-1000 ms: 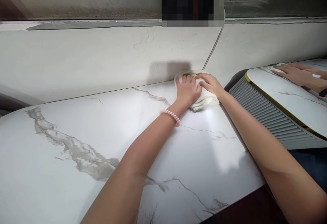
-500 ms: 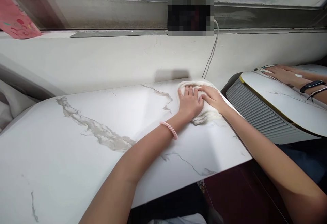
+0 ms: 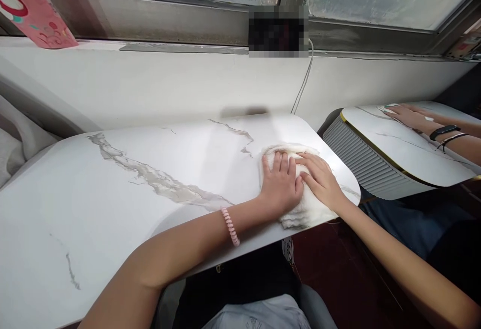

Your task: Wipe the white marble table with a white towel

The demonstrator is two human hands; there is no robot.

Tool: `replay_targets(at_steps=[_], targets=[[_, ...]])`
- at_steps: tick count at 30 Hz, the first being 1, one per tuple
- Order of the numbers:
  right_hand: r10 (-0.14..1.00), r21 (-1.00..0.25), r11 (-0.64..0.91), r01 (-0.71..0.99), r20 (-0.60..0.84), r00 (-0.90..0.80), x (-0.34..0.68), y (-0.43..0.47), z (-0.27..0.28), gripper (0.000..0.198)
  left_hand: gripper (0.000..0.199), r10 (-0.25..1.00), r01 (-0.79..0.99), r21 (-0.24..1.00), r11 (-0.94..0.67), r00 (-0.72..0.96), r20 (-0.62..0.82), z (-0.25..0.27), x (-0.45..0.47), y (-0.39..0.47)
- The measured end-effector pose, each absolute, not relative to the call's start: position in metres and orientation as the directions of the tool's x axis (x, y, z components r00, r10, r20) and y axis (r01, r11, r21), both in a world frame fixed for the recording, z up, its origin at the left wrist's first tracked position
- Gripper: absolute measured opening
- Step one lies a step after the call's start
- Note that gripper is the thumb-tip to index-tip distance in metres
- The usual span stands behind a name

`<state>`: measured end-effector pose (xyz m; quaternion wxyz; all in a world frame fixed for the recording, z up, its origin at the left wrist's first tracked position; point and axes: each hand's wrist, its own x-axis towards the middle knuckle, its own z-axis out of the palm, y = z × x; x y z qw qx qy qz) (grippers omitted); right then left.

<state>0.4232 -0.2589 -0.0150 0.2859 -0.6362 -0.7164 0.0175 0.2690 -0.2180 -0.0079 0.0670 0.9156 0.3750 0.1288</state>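
Note:
A folded white cloth (image 3: 310, 208) lies on the marble-patterned white tabletop (image 3: 150, 163), close to its rounded right end. My left hand (image 3: 280, 184) presses flat on the cloth with its fingers spread, and a pink coil band (image 3: 230, 226) circles that wrist. Beside it, my right hand (image 3: 322, 179) also rests flat on the cloth, fingers stretched out and pointing left. The thumbs of both hands nearly meet. Part of the cloth is hidden beneath the palms.
At the right, another person's hands (image 3: 408, 116) lie on a second, gold-edged table (image 3: 421, 138). Thin cables (image 3: 303, 83) hang down the wall from a blurred box (image 3: 278, 33) on the window ledge. A pink decorated bag (image 3: 47, 18) stands at the upper left.
Both hands have slid the cloth from the table's far edge toward the near edge. The camera view has shifted slightly, and the other person's hands stay on their table.

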Motion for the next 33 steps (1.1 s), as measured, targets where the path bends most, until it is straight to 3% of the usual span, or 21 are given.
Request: replay_targets(at_steps=[12, 21, 33], targets=[[0.914, -0.392, 0.223, 0.892, 0.403, -0.051, 0.363, -0.251, -0.014, 0.032, 0.055, 0.686, 0.654, 0.206, -0.728, 0.697, 0.209, -0.012, 0.208, -0.209], [0.900, -0.427, 0.222, 0.877, 0.436, -0.015, 0.348, -0.170, -0.021, 0.032, 0.053, 0.751, 0.708, 0.260, -0.656, 0.648, 0.130, -0.005, 0.195, -0.142], [0.910, -0.493, 0.209, 0.844, 0.414, 0.017, 0.352, -0.047, -0.022, 0.034, 0.052, 0.813, 0.765, 0.276, -0.581, 0.563, 0.150, -0.007, 0.204, -0.032]])
